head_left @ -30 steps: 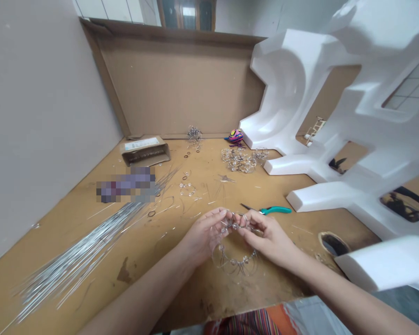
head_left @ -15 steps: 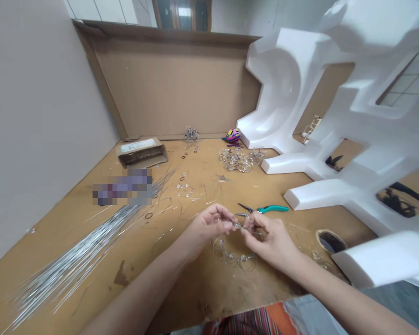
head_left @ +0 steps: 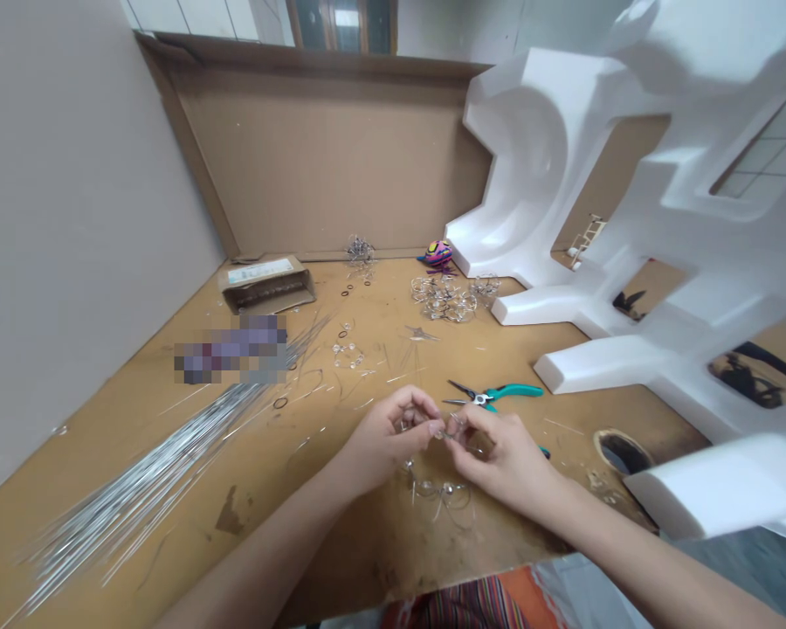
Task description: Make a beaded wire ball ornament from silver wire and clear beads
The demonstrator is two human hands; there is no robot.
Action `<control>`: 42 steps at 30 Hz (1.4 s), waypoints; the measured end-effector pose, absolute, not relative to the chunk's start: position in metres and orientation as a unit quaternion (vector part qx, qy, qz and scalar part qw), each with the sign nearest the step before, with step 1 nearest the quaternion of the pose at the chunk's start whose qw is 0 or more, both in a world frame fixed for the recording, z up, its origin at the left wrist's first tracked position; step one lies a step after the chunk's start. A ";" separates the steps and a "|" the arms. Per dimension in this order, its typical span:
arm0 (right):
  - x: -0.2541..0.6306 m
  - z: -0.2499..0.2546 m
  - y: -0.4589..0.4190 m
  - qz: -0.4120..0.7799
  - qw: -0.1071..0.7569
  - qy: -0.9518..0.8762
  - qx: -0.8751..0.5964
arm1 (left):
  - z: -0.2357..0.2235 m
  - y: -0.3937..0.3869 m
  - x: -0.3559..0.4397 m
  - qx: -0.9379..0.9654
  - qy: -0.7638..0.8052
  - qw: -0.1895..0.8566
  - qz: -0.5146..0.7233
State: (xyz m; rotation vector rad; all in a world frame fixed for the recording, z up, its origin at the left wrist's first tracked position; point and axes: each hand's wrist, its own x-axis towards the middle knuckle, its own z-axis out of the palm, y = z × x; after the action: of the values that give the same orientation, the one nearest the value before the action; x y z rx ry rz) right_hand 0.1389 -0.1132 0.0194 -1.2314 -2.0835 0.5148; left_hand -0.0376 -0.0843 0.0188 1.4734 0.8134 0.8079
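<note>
Fingertips [head_left: 427, 425] of the left hand [head_left: 386, 441] and right hand [head_left: 504, 459] pressed together, pinching the upper edge of a looped wire piece strung with clear beads [head_left: 440, 494] between them. Its lower loops hang below both hands, toward the wooden workbench [head_left: 341, 550]. Teal-handled pliers [head_left: 514, 391] lie just beyond the right hand; a sheaf of silver wire [head_left: 144, 472] lies well left.

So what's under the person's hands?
Below the left hand and right hand is a beaded wire loop, over the tan worktop; the part pinched in the fingers is mostly covered.
</note>
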 end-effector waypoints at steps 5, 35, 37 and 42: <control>0.138 0.022 -0.116 0.233 0.344 -0.785 -0.459 | 0.018 -0.082 -0.040 0.618 0.329 0.632 0.332; 0.141 0.037 -0.121 0.313 0.329 -0.758 -0.468 | 0.020 -0.085 -0.040 0.674 0.320 0.583 0.323; 0.155 0.039 -0.119 0.308 0.339 -0.750 -0.477 | 0.019 -0.085 -0.040 0.660 0.322 0.598 0.322; 0.210 0.020 -0.105 0.142 0.165 -0.814 -0.538 | 0.017 -0.082 -0.040 0.574 0.316 0.678 0.334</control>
State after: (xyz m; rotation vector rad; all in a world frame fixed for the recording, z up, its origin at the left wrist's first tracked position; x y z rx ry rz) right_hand 0.2098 -0.1054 0.0201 -1.5337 -2.3187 0.4034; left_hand -0.0401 -0.0824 0.0166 1.2891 0.7111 0.7502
